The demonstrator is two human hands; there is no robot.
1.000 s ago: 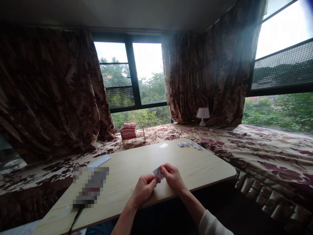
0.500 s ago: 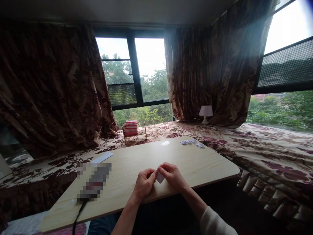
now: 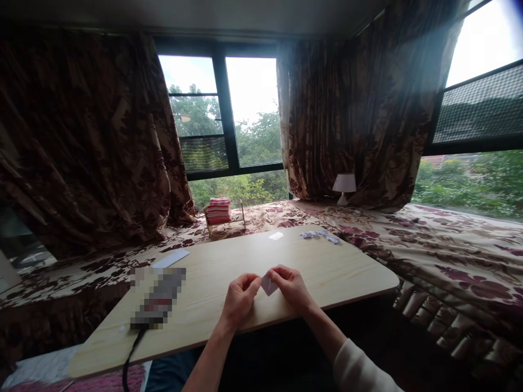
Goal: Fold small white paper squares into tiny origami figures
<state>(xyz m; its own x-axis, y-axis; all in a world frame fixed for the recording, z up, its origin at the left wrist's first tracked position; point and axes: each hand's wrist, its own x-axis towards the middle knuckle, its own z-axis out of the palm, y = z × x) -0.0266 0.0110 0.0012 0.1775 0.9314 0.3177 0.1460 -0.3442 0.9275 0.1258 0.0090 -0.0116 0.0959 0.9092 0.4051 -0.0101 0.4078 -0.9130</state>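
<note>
A small folded piece of pale paper [image 3: 268, 286] is held just above the near part of the wooden table [image 3: 204, 294]. My left hand [image 3: 241, 296] pinches its left corner between thumb and fingertips. On the other side, my right hand [image 3: 289, 286] grips the paper's upper right edge, fingers curled and closed. The paper hangs with a point downward, and its upper part is partly hidden by the right fingers.
Several small folded white paper pieces [image 3: 318, 235] lie at the table's far right. A white paper square [image 3: 275, 236] sits near the far edge. Left are white sheets [image 3: 174, 258] and a blurred dark object [image 3: 159, 299] with a cable [image 3: 129, 356]. Behind stands a lamp [image 3: 344, 184].
My hands have drawn slightly apart, and more of the folded paper shows between them. The left fingertips have shifted a little to its left corner. The view has tilted slightly.
</note>
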